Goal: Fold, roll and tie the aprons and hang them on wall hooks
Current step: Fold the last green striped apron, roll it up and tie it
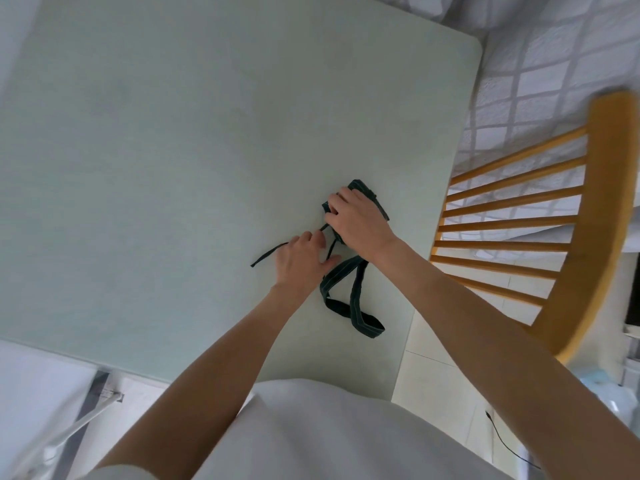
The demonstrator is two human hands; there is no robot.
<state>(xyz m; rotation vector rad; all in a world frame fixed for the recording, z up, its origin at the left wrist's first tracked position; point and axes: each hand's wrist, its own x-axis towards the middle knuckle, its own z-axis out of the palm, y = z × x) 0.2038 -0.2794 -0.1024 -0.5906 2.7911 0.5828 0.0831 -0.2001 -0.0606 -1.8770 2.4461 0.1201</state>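
One rolled apron (372,199) lies on the pale green table (173,168), near the table's right edge and toward the near side. The apron is dark green, and most of the roll is covered by the right hand (358,221); only its far end and right side show. One wide neck strap (355,299) with light stitching extends from the roll toward the person and forms a flat loop on the tabletop. One thin tie string (268,254) runs left from the roll across the table, and a second thin strand (331,249) hangs between the two hands. Two bare hands are in view. The right hand rests on top of the roll with the fingers curled around its left end, gripping it. The left hand (303,263) lies just beside the roll, palm down, with the fingers on the tie string; whether they pinch the string or only press it cannot be told. One wooden chair (588,209) with a spindle back stands to the right of the table. The person wears a white garment (329,434).
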